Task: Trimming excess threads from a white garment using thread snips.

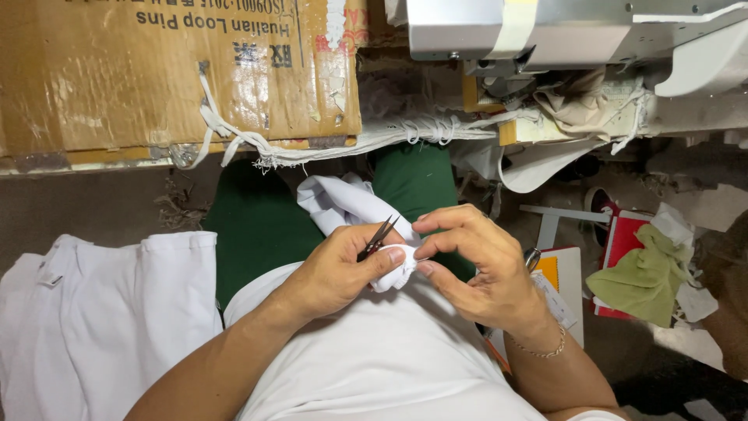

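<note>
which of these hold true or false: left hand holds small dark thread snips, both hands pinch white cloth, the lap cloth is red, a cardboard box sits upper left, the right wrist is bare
1. The left hand holds small dark metal thread snips. True.
2. Both hands pinch a bunched piece of white cloth. True: the right hand meets it with its fingertips.
3. The cloth over the lap is red. False: the lap cloth is dark green.
4. A brown cardboard box sits at the upper left. True.
5. The right wrist is bare. False: it wears a thin chain bracelet.
</note>
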